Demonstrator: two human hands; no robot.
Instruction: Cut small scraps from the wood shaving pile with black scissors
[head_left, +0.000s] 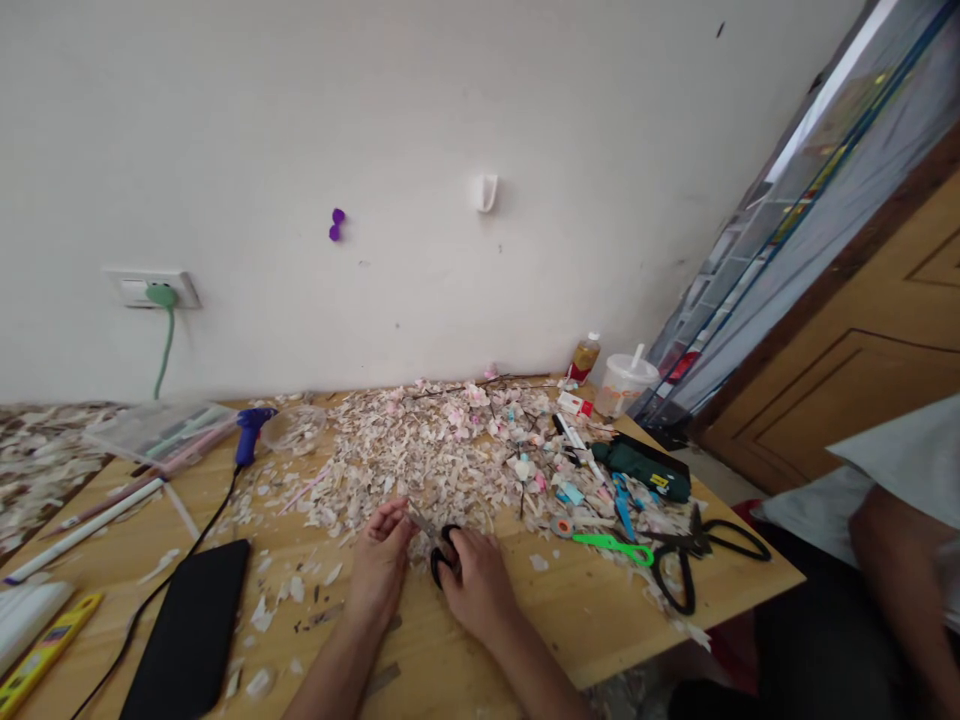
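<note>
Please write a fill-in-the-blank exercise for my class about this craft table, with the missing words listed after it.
1. The right hand holds small scissors with ____ handles.
2. The glue gun lying left of the scraps is ____ in colour.
3. The plug in the wall socket is ____.
4. The left hand is at the edge of the scraps, on a table made of ____.

Missing words: black; blue; green; wood
</note>
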